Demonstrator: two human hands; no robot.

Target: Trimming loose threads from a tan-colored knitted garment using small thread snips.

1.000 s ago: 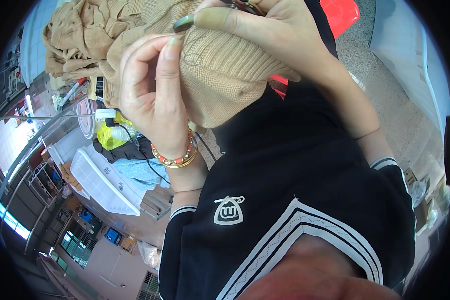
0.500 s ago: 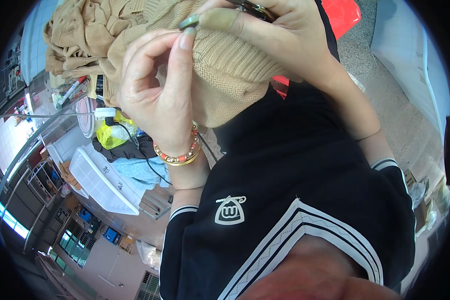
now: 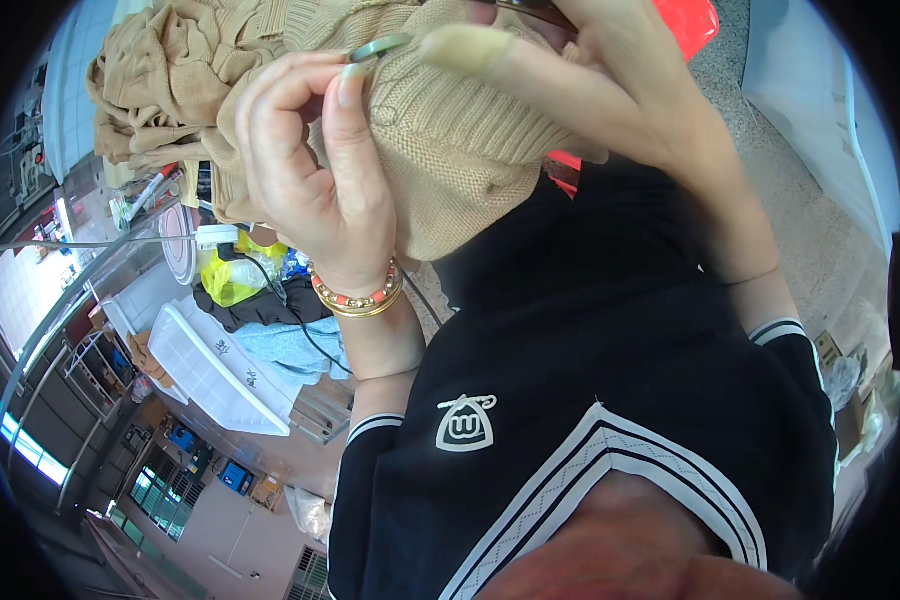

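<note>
My left hand [image 3: 315, 170] is closed in a pinch, thumb and forefinger on a small green disc like a button [image 3: 380, 47], tilted nearly edge-on. Behind it hangs a tan knitted garment [image 3: 460, 190] with a ribbed band. My right hand [image 3: 620, 85] reaches over the garment's right side, its thumb stretched toward the disc but apart from it. A tan cover wraps that thumb's tip. Within the right hand's curled fingers sits a dark metal tool [image 3: 538, 10], mostly cut off by the top edge, so its kind is unclear.
More tan knitwear [image 3: 170, 80] lies heaped at the upper left. Below it are a white plug adapter [image 3: 217, 235] with a black cord, a yellow bag [image 3: 232, 275] and a white plastic bin [image 3: 210, 365]. Something red [image 3: 688, 25] shows at the upper right.
My right thumb has drawn back to the right, off the green disc, and the right hand has risen slightly. My left hand still pinches the disc, now tilted more.
</note>
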